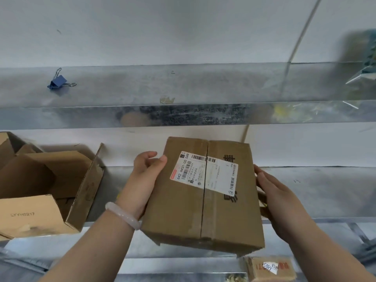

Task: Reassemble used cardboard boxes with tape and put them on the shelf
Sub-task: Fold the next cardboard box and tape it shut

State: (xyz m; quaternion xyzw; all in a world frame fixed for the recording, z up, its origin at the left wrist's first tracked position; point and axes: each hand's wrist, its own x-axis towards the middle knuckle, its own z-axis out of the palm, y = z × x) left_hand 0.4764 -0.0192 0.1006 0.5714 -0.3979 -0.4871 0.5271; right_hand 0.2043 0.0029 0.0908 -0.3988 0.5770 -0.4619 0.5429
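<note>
Nearest, below the galvanised metal shelf board (315,192), lies a small tan carton with red print (270,267).

Just in front of that board's front edge, and a little above it, a closed brown cardboard box with a white shipping label (199,210) is carried between two hands. The left hand (146,171), wearing a pale bangle (124,214), takes a holding grip: thumb on the top face, fingers round the left wall. The right hand (274,192) lies flat against the right wall, its grip wide and pressing.

The box is probably light and fairly stiff, though its walls may give under a hard squeeze. Opposed side walls, as here, are the sound places to hold it.

Its long axis and centre seam run from the person toward the board's back wall, with the labelled face up.

On the board, at its left end, stand open brown cardboard boxes (50,180). On the tier above it rests a blue binder clip (59,81).
</note>
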